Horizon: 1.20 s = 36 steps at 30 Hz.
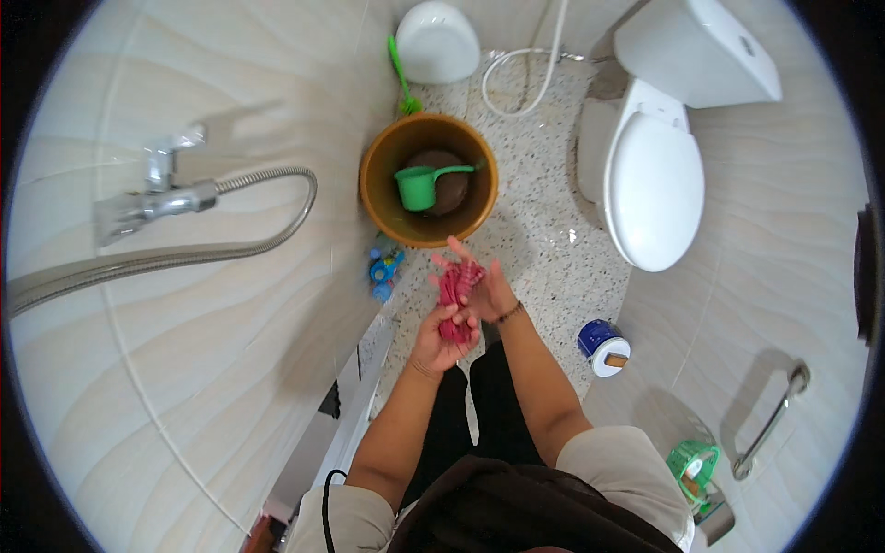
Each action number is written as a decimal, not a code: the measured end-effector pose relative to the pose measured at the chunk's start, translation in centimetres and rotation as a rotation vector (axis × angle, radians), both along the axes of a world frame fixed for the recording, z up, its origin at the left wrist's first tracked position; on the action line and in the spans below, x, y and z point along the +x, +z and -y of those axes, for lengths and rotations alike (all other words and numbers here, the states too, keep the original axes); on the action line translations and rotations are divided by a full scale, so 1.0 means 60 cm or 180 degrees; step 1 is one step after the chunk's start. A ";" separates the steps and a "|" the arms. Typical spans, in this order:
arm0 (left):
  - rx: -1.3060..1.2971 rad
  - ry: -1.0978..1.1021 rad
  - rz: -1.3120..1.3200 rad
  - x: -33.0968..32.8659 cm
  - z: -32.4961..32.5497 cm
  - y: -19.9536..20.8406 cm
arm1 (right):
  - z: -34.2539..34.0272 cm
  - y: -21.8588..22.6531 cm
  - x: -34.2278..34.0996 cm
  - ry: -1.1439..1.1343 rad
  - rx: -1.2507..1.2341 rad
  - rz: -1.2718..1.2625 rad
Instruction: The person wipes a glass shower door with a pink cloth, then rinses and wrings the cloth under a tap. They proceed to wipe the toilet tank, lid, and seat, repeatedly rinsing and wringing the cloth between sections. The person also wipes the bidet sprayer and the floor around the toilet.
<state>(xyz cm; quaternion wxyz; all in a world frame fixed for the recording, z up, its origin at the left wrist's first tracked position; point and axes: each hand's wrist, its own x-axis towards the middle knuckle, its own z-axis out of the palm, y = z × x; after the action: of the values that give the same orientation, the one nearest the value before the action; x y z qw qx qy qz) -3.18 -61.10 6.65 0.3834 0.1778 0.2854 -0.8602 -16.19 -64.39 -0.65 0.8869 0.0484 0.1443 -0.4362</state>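
A bunched, wrinkled red cloth [458,284] hangs between my hands, in front of a brown bucket [376,198]. My left hand [442,343] is closed around its lower end, thumb pressed on top. Against the cloth's upper part lies my right hand [487,293], its fingers stretched out and spread past the fabric, thumb apart. A dark bracelet [510,313] circles my right wrist. Inside the bucket rests a green dipper [417,189] with its handle pointing right.
Behind the bucket are a green brush [398,69] and a white basin [438,41]. A white toilet [654,189] stands right, near a blue-and-white tub [608,355]. Blue bottles [383,272] sit by the left wall, below a shower hose [300,217]. A green basket [691,465] hangs at right.
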 end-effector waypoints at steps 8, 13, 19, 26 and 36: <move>-0.0174 -0.1973 -0.0911 -0.104 -0.028 0.185 | -0.073 0.292 -0.114 -0.0462 -0.0277 -0.1075; -0.1636 -0.4609 0.0890 -0.239 -0.102 0.179 | -0.208 0.304 -0.219 -0.0254 0.0810 -0.3541; -0.4879 -0.5092 0.3091 -0.336 -0.217 0.101 | -0.301 0.279 -0.255 -0.0717 0.1662 -0.6478; -0.5296 -0.3995 0.3288 -0.405 -0.354 0.133 | -0.484 0.276 -0.358 -0.1569 0.1786 -0.4901; -0.0008 -0.5383 -0.1508 -0.467 -0.579 0.352 | -0.821 0.447 -0.356 -0.4439 -0.0749 -0.1215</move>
<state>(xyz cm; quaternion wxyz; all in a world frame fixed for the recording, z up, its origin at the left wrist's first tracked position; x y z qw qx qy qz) -31.17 -26.36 27.74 -0.4516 0.1461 0.1291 -0.8707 -37.53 -15.14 26.18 0.3618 -0.0435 0.1842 -0.9128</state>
